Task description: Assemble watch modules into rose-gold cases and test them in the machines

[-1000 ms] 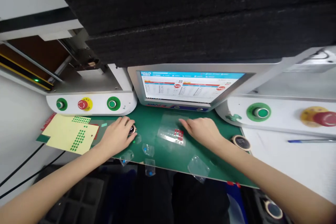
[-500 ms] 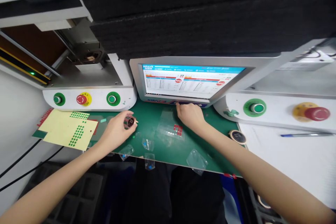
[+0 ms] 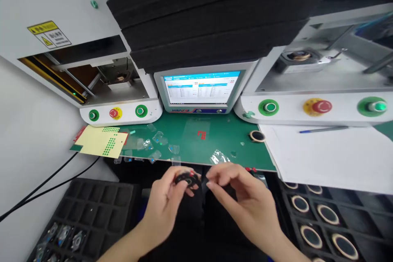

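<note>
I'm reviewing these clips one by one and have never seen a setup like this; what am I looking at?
The camera sits on a person's head, looking down at their own bare hands. The left hand holds a small round black part in its fingers; the right hand hovers beside it, fingers curled. Ahead lies a green work mat with small clear plastic bags and a yellow sheet of green dot stickers, in front of a lit monitor. Black compartment trays sit below.
</note>
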The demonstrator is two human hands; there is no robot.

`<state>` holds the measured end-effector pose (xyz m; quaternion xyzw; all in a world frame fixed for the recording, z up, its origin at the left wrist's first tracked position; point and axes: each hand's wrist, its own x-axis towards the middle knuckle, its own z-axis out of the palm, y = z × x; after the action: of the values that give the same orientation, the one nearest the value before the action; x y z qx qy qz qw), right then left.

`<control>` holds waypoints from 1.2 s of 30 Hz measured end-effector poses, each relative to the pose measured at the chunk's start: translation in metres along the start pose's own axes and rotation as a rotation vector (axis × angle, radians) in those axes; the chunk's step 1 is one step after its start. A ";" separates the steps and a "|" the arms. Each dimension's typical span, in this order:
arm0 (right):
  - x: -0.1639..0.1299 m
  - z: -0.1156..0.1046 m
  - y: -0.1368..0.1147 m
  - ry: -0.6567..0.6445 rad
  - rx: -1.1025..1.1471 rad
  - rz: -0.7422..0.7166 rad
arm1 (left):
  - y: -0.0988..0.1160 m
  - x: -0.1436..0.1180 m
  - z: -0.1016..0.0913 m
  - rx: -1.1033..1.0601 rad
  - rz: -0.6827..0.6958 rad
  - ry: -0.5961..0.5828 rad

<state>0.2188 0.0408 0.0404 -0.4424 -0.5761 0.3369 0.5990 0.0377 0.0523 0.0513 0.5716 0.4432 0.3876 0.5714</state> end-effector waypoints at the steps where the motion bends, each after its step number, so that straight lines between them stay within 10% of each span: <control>1: -0.008 -0.002 -0.008 0.018 0.075 0.020 | 0.002 -0.009 0.005 0.099 0.070 -0.036; 18: -0.056 -0.021 -0.047 -0.010 0.140 -0.014 | 0.022 -0.049 0.017 0.459 0.460 -0.355; 26: -0.057 -0.037 -0.041 -0.266 0.173 0.022 | 0.026 -0.047 0.019 0.501 0.477 -0.461; 36: -0.063 -0.032 -0.045 -0.096 0.094 -0.159 | 0.023 -0.049 0.021 0.470 0.491 -0.459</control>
<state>0.2387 -0.0390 0.0589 -0.3501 -0.6210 0.3357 0.6157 0.0445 0.0001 0.0764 0.8470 0.2313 0.2632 0.3999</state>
